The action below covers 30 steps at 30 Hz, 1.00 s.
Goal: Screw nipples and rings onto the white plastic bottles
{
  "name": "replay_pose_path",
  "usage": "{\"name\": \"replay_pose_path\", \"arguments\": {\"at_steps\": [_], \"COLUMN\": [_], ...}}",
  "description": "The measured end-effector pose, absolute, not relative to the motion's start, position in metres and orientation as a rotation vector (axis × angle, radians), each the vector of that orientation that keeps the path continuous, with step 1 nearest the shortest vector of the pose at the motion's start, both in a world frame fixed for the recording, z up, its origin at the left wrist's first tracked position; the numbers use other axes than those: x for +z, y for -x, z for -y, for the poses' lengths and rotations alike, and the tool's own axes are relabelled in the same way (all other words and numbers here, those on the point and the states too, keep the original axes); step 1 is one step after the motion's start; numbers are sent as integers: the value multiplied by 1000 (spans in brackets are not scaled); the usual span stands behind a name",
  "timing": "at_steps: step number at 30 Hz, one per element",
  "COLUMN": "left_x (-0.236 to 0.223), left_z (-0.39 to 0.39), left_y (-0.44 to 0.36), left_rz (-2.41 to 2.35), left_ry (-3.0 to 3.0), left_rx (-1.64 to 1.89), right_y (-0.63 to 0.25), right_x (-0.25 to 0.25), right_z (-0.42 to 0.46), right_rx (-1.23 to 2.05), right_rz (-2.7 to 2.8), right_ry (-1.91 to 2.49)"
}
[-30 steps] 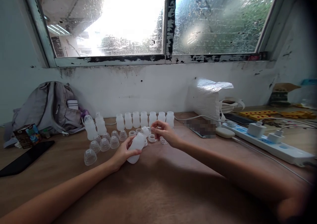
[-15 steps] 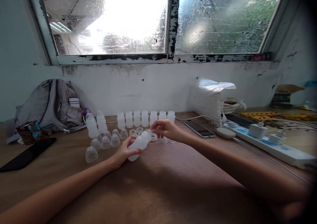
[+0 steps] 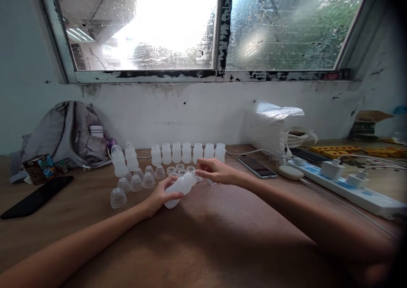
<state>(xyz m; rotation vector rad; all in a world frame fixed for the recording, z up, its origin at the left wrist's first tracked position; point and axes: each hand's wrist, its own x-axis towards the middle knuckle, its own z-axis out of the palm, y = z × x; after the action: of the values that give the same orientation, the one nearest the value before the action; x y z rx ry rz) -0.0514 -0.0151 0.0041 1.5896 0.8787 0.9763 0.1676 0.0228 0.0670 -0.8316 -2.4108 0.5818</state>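
My left hand [image 3: 160,198] is wrapped round a frosted white baby bottle [image 3: 182,188], which tilts with its mouth up and to the right. At the bottle's top, my right hand [image 3: 215,170] pinches a small translucent nipple [image 3: 193,174]; the fingers partly hide it. Behind the bottle lie several pale rings [image 3: 180,167]. To the left stand several clear dome caps [image 3: 136,183], one of them nearer the front [image 3: 118,198]. A row of open bottles [image 3: 177,153] stands along the wall, and two capped bottles [image 3: 118,161] are at its left.
At the left are a grey backpack [image 3: 68,131], a small carton [image 3: 40,168] and a black phone-like slab [image 3: 37,197]. On the right lie a phone [image 3: 257,167], a round white pad [image 3: 291,172] and a power strip [image 3: 375,199] with cables. A white bag [image 3: 270,129] leans near the wall.
My right hand has turned slightly at the bottle's top, its fingers curling more. The bottle stays in my left hand, nearly in place. The whole view has shifted a little.
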Motion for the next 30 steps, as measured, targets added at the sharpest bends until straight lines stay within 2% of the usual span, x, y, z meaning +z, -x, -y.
{"name": "replay_pose_path", "arguments": {"at_steps": [9, 17, 21, 24, 30], "left_x": [3, 3, 4, 4, 5], "left_z": [14, 18, 22, 27, 43], "left_y": [53, 53, 50, 44, 36], "left_rz": [-829, -803, -850, -770, -585], "left_ry": [-1708, -1710, -1804, -1641, -1156], "left_rx": [956, 985, 1042, 1048, 793], "right_y": [-164, -159, -150, -146, -140], "right_x": [60, 55, 44, 39, 45], "right_z": [-24, -21, -18, -15, 0], "right_rx": [932, 1337, 1313, 1283, 1586], "right_rz": [2337, 2158, 2004, 1912, 1821], "right_ry": [901, 670, 688, 722, 548]}}
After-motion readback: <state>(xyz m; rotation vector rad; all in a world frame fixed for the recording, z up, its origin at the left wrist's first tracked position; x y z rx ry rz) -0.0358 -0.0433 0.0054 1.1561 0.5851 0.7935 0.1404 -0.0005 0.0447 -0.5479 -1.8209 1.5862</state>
